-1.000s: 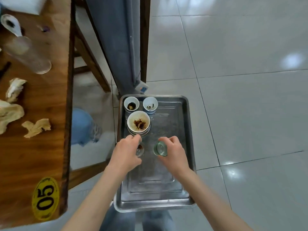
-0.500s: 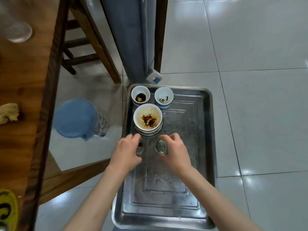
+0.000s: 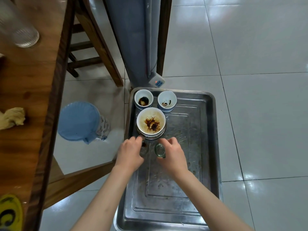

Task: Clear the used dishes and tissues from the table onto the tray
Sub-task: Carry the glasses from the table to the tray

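Now we look down at our two hands over a metal tray (image 3: 206, 130). Our left hand (image 3: 129, 153) has its grip wrapped around a small glass (image 3: 144, 148) with a dark brown spot inside. Our right hand (image 3: 173, 153) has its grip wrapped around a clear glass (image 3: 160, 150) with a green tint. Both glasses are down at the tray floor, side by side and just apart, but we cannot tell if they touch it.

Just past our fingers is a stack of white bowls (image 3: 151, 123). The top bowl has brown sauce stains in it. Behind the stack, at the far edge of the tray, stand two little white cups. The left cup (image 3: 143, 99) has a dark blob in it. The right cup (image 3: 167, 101) has thin dark marks in it. The near half of the tray is bare and a bit smeared.

To our left is the wooden surface (image 3: 30, 90). A crumpled tan tissue (image 3: 12, 118) lies on it, well apart from the tray. A ribbed clear glass (image 3: 21, 33) lies tipped at the far end. A yellow number sticker (image 3: 10, 212) sits at the near corner. A blue stool (image 3: 80, 120) stands on the tiled floor between the surface and the tray.
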Motion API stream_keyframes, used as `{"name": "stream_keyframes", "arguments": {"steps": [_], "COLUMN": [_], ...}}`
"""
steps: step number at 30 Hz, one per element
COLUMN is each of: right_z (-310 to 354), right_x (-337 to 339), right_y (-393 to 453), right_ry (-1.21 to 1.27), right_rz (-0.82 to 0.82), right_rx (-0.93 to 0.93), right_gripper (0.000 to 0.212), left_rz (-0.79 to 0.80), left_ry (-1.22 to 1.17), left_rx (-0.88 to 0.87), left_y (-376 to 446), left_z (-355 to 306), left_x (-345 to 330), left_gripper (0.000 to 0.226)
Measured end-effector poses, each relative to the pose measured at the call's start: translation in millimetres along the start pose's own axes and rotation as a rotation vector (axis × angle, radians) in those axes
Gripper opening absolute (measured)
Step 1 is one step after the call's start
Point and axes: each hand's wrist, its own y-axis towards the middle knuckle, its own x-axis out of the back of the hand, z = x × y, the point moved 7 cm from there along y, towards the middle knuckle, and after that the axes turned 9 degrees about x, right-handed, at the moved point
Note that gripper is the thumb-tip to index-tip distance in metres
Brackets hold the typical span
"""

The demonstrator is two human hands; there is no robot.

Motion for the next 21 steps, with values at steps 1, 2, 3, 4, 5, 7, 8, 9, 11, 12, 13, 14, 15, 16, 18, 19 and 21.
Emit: {"name": "stream_keyframes", "arguments": {"steps": [1, 2, 3, 4, 5, 7, 8, 9, 11, 12, 13, 14, 15, 16, 18, 19, 21], "right_z": [1.2, 2.7, 3.9, 4.4, 4.2, 3.6, 3.8, 4.0, 4.7, 4.8, 4.9, 4.9, 4.9, 4.9, 5.2, 5.3, 5.4], "right_x": [-2.6, -4.6, -5.4, -5.4, -5.2, -5.3, -5.7, -6.1, -6.7, -6.8, -6.7, -6.5, -6.3, -6.4, -6.9, -7.2, -7.4], "right_y": [-0.3, -0.5, 0.0, 0.8, 1.5, 1.9, 1.7, 1.4, 1.2, 1.2, 1.5, 1.8, 2.0, 2.1, 2.3, 2.4, 2.3], "right_ry": [-0.003, -0.004, -0.001, 0.003, 0.007, 0.004, -0.002, -0.007, -0.013, -0.015, -0.019, -0.023, -0.025, -0.026, -0.027, -0.027, -0.025], "right_rz": [0.009, 0.013, 0.010, 0.001, -0.007, -0.010, -0.007, -0.002, 0.008, 0.014, 0.017, 0.018, 0.016, 0.015, 0.011, 0.010, 0.007], "right_rx": [0.000, 0.002, 0.003, 0.001, -0.003, -0.011, -0.012, -0.011, -0.010, -0.010, -0.010, -0.010, -0.010, -0.011, -0.013, -0.015, -0.019], "right_gripper": [0.051, 0.050, 0.048, 0.046, 0.046, 0.047, 0.048, 0.049, 0.051, 0.052, 0.053, 0.053, 0.053, 0.053, 0.052, 0.051, 0.051], "left_rz": [-0.006, -0.011, -0.015, -0.017, -0.017, -0.018, -0.018, -0.020, -0.022, -0.022, -0.022, -0.021, -0.021, -0.019, -0.016, -0.016, -0.018], "left_ry": [0.000, -0.006, -0.016, -0.025, -0.032, -0.036, -0.035, -0.034, -0.033, -0.033, -0.033, -0.033, -0.033, -0.036, -0.042, -0.043, -0.042], "left_rx": [0.005, 0.008, 0.008, 0.008, 0.009, 0.009, 0.009, 0.008, 0.006, 0.005, 0.005, 0.004, 0.002, 0.000, 0.000, -0.001, -0.002], "left_y": [0.5, 1.1, 2.2, 3.1, 3.9, 4.6, 4.3, 4.0, 3.2, 3.0, 3.0, 3.1, 3.3, 3.3, 3.1, 3.0, 2.8], "left_z": [1.2, 2.2, 3.2, 3.6, 3.8, 3.5, 3.3, 3.1, 3.2, 3.3, 3.5, 3.6, 3.2, 2.9, 2.3, 2.4, 2.8], "left_x": [-0.8, -1.4, -1.5, -1.6, -1.6, -1.8, -2.4, -3.0, -3.8, -4.0, -4.0, -3.6, -3.3, -3.1, -3.2, -3.3, -3.4], "left_gripper": [0.044, 0.044, 0.044, 0.043, 0.042, 0.039, 0.040, 0.041, 0.044, 0.045, 0.044, 0.043, 0.042, 0.041, 0.041, 0.041, 0.043]}}
